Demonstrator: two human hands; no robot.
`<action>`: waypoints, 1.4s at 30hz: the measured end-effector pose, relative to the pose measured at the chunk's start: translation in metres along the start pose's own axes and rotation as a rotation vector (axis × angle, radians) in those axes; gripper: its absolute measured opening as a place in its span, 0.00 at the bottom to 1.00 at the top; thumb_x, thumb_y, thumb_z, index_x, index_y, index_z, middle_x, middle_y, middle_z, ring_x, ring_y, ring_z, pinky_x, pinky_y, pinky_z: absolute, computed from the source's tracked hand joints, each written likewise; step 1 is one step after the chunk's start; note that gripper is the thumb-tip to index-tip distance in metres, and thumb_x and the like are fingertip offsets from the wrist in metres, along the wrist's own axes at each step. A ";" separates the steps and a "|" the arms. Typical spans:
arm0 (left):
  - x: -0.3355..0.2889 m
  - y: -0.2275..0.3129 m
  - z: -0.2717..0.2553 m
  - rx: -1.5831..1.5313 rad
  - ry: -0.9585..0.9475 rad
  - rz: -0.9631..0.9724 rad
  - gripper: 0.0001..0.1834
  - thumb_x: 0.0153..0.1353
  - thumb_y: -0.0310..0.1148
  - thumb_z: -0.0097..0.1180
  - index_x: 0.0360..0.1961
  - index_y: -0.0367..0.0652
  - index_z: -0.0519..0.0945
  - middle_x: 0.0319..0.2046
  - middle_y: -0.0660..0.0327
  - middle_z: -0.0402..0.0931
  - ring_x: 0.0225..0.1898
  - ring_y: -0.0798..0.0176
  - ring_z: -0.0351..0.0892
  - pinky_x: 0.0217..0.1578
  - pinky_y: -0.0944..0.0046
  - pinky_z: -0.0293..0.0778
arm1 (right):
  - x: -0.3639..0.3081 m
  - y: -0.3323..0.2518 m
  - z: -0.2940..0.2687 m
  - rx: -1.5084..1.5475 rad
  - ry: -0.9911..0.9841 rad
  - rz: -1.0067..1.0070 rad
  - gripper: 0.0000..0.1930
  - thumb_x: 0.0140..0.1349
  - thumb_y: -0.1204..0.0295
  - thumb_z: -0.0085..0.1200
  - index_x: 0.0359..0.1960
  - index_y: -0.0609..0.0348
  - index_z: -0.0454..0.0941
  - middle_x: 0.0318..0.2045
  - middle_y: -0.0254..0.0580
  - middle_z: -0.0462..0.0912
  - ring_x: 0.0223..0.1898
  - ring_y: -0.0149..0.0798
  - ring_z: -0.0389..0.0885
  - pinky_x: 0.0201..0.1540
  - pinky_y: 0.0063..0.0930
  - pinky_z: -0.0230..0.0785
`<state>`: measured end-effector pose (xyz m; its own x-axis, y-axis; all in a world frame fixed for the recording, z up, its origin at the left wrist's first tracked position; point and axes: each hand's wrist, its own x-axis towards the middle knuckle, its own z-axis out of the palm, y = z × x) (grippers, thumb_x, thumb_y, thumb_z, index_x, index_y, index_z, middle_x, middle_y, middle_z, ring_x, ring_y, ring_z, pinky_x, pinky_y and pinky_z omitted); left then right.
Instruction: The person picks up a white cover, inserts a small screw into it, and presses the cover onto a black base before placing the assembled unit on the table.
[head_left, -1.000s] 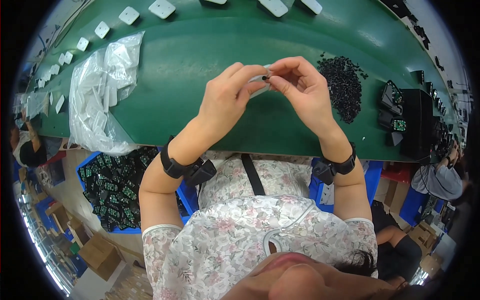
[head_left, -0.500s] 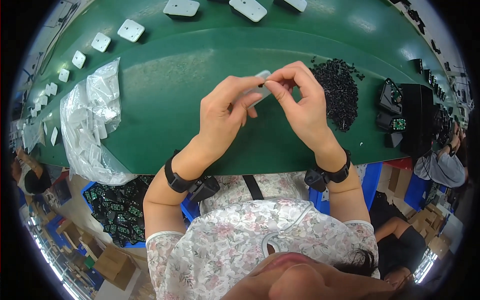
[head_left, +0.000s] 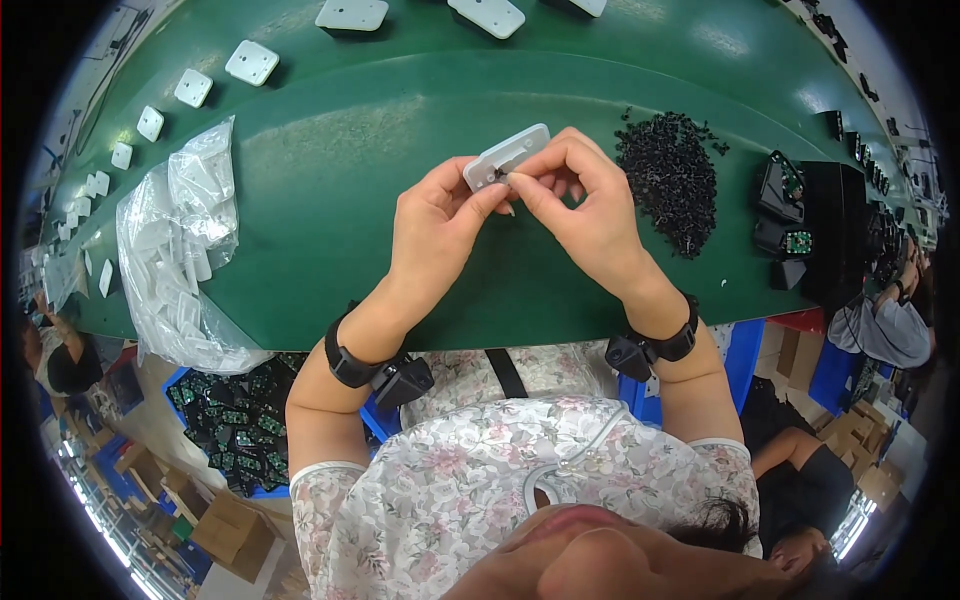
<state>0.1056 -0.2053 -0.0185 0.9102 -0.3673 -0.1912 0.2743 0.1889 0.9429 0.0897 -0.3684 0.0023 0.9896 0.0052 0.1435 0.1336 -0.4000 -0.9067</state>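
Above the green table, my left hand [head_left: 432, 225] is closed on a pale, rounded plastic cover [head_left: 512, 150], its thumb on the near edge and its fingers behind. The cover is tilted, with small holes or bosses on the face turned towards me. My right hand [head_left: 592, 212] pinches at that face, thumb and forefinger together on a tiny black part [head_left: 500, 174]. The fingertips partly hide this part, so its exact shape cannot be made out. Just right of my right hand lies a heap of small black parts [head_left: 668, 185].
A clear plastic bag [head_left: 190, 255] of pale covers lies at the left. White-topped pieces [head_left: 252, 63] run in a curved line along the far side. Black housings [head_left: 782, 190] with green boards stand by a black box [head_left: 835, 240] at right. A blue bin [head_left: 178, 378] holds circuit boards below.
The cover has turned in my left hand, so that its broad face now shows. My right fingertips have come down slightly onto it with the tiny black part.
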 end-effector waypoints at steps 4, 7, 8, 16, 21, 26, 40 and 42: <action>-0.002 -0.002 0.001 0.087 -0.009 0.124 0.11 0.63 0.24 0.52 0.44 0.30 0.74 0.36 0.59 0.77 0.35 0.69 0.76 0.39 0.71 0.72 | -0.003 -0.002 0.004 0.019 0.038 0.052 0.04 0.54 0.77 0.60 0.28 0.60 0.77 0.25 0.30 0.71 0.24 0.22 0.66 0.26 0.15 0.57; 0.000 -0.005 0.000 0.185 0.045 0.209 0.07 0.62 0.23 0.52 0.40 0.30 0.76 0.34 0.60 0.76 0.31 0.72 0.76 0.33 0.74 0.72 | -0.005 0.004 0.007 -0.017 0.014 -0.016 0.05 0.53 0.75 0.61 0.29 0.59 0.76 0.27 0.30 0.71 0.26 0.23 0.66 0.27 0.15 0.57; -0.001 -0.004 0.000 0.147 0.040 0.203 0.07 0.62 0.24 0.52 0.40 0.30 0.76 0.34 0.60 0.75 0.31 0.72 0.76 0.32 0.74 0.72 | -0.004 0.003 0.004 -0.018 0.018 -0.018 0.05 0.53 0.75 0.61 0.29 0.59 0.76 0.27 0.30 0.71 0.26 0.23 0.66 0.27 0.15 0.57; 0.000 -0.001 0.003 0.272 -0.009 0.184 0.06 0.62 0.23 0.52 0.38 0.30 0.76 0.32 0.60 0.76 0.29 0.72 0.75 0.30 0.75 0.71 | 0.002 0.008 -0.013 -0.056 -0.023 -0.086 0.12 0.47 0.73 0.64 0.34 0.59 0.75 0.30 0.33 0.72 0.30 0.29 0.67 0.32 0.20 0.60; -0.005 0.004 0.008 0.300 -0.071 0.102 0.09 0.63 0.22 0.49 0.43 0.30 0.75 0.34 0.57 0.77 0.29 0.70 0.76 0.34 0.73 0.72 | 0.004 0.010 -0.026 0.182 -0.158 0.154 0.11 0.49 0.73 0.64 0.27 0.60 0.72 0.25 0.31 0.73 0.26 0.24 0.68 0.28 0.20 0.60; 0.001 0.019 0.017 0.149 -0.030 0.078 0.10 0.66 0.26 0.46 0.44 0.30 0.72 0.33 0.57 0.78 0.28 0.69 0.75 0.35 0.72 0.72 | 0.005 0.016 -0.036 0.338 -0.119 0.163 0.14 0.49 0.70 0.66 0.32 0.60 0.73 0.28 0.32 0.75 0.28 0.24 0.69 0.28 0.20 0.63; 0.034 0.006 -0.067 1.295 0.283 0.369 0.11 0.67 0.38 0.46 0.42 0.47 0.77 0.31 0.59 0.71 0.32 0.60 0.74 0.32 0.62 0.69 | 0.000 0.089 -0.273 -1.429 -0.029 0.462 0.18 0.55 0.50 0.55 0.41 0.43 0.82 0.35 0.36 0.82 0.44 0.43 0.77 0.45 0.36 0.68; 0.029 0.010 -0.057 1.357 0.306 0.311 0.12 0.65 0.40 0.48 0.43 0.46 0.76 0.34 0.57 0.70 0.34 0.55 0.73 0.33 0.60 0.70 | 0.009 0.086 -0.276 -1.373 -0.053 0.530 0.18 0.55 0.50 0.55 0.41 0.44 0.82 0.35 0.35 0.83 0.43 0.41 0.78 0.45 0.35 0.69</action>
<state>0.1525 -0.1623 -0.0301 0.9554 -0.2320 0.1829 -0.2912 -0.8444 0.4497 0.0954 -0.6557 0.0346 0.9106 -0.3957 -0.1196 -0.3611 -0.9023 0.2357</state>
